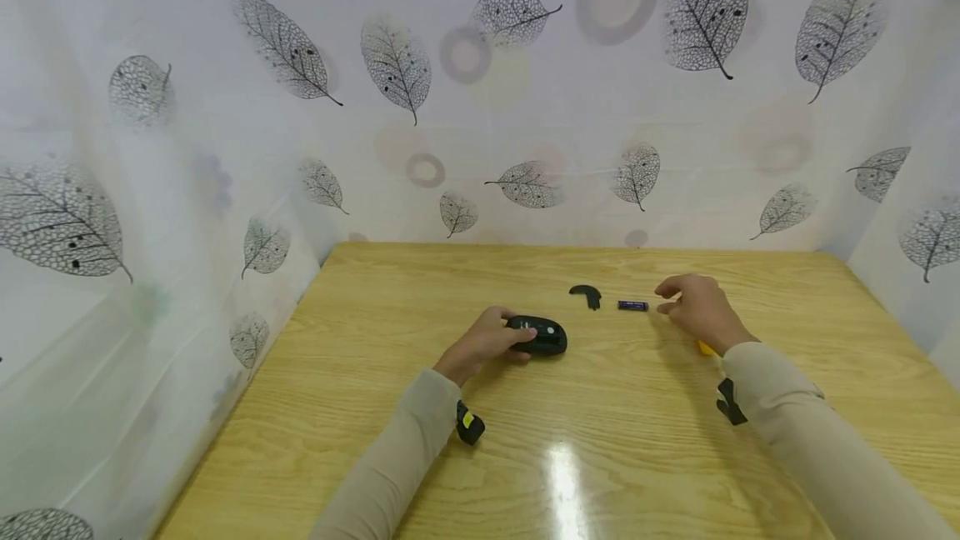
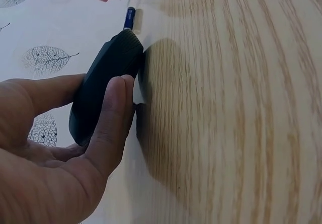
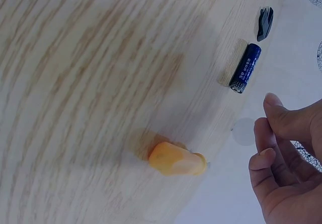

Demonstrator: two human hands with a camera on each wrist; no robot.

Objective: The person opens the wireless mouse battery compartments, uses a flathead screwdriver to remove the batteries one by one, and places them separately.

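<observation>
My left hand (image 1: 491,340) grips a black computer mouse (image 1: 551,338), its underside with a slot turned up and my thumb lying across it. In the left wrist view the mouse (image 2: 105,78) stands tilted on edge between thumb and fingers. My right hand (image 1: 697,307) hovers over the table just right of a dark blue battery (image 1: 633,306), fingers loosely bent and nothing visible between them. The right wrist view shows that battery (image 3: 246,68) lying on the wood, apart from the fingertips (image 3: 272,99).
Left of the battery lies a black curved cover piece (image 1: 587,296). A small yellow-orange object (image 3: 176,159) rests on the table, partly hidden under my right wrist in the head view. Leaf-printed white sheeting (image 1: 525,107) hangs behind the wooden table (image 1: 375,290).
</observation>
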